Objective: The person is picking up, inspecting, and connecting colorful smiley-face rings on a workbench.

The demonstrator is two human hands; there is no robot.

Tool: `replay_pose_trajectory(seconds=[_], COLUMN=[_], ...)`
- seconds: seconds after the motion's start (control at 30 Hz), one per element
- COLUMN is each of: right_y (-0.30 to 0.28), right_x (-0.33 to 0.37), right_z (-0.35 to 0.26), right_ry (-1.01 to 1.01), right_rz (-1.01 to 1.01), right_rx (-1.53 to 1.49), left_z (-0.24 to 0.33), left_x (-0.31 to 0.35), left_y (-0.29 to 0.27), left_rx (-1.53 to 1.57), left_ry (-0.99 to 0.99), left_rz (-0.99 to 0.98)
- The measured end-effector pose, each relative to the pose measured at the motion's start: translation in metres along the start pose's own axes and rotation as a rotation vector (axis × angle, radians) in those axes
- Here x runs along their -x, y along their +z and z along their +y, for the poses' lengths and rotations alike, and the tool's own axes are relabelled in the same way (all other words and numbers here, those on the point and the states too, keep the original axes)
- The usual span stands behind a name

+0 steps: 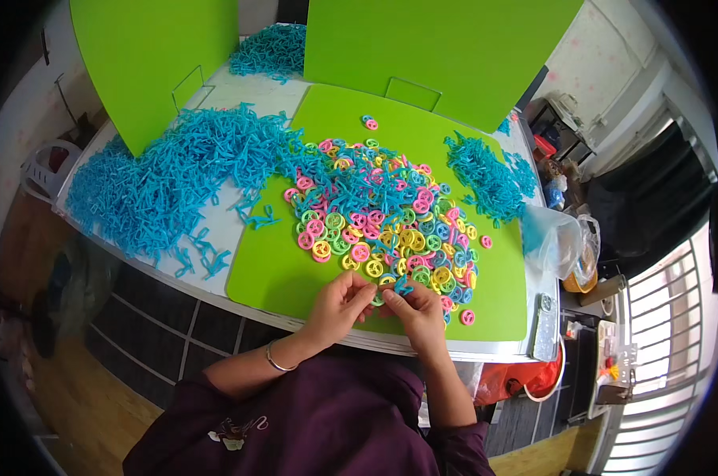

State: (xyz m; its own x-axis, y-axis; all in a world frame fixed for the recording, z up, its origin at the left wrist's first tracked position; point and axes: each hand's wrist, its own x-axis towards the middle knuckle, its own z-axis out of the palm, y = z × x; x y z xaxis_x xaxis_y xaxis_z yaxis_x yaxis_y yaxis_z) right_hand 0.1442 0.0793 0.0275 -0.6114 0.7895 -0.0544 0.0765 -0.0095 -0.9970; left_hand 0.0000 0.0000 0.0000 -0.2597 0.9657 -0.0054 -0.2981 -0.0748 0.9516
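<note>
At the near edge of the green board [271, 278], my left hand [341, 308] and my right hand [416, 311] meet with fingertips nearly touching. The left one pinches a small green plastic wheel [377, 300], largely covered by fingers. A blue forked plastic piece [403, 286] sticks up from my right hand, between thumb and forefinger. Whether the two parts are joined cannot be made out. Just beyond my fingers lies a pile of pink, yellow, green and blue plastic wheels [374, 268], with blue pieces [375, 190] strewn over its top.
A large heap of blue pieces [160, 178] covers the white table [204, 284] at left; a smaller blue heap [490, 181] lies right. Upright green panels [438, 55] stand behind. A clear plastic bag [551, 246] and a phone-like object [544, 329] sit along the right edge.
</note>
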Motion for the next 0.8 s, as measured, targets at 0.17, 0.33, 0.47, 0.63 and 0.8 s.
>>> replay_pose_trajectory(seconds=[0.17,0.33,0.47,0.63,0.8], right_y=[-0.006,-0.017,-0.019,-0.016,-0.010], right_x=[0.002,-0.003,-0.004,-0.004,-0.002], right_z=[-0.017,-0.019,-0.012,-0.012,-0.014], right_ry=[0.072,0.183,0.269,0.259,0.192], right_rz=[0.020,-0.005,-0.176,-0.238,-0.240], right_rx=[0.016,-0.202,-0.454,-0.431,-0.395], left_z=[-0.003,0.001,-0.003,0.004,0.007], left_x=[0.000,0.002,-0.003,-0.001,0.000], left_y=[0.011,0.009,0.005,0.005,-0.001], left_rx=[-0.055,-0.138,-0.157,-0.108,-0.027], left_ry=[0.083,0.114,0.171,0.135,0.058], left_rz=[0.005,-0.118,-0.062,0.036,0.045])
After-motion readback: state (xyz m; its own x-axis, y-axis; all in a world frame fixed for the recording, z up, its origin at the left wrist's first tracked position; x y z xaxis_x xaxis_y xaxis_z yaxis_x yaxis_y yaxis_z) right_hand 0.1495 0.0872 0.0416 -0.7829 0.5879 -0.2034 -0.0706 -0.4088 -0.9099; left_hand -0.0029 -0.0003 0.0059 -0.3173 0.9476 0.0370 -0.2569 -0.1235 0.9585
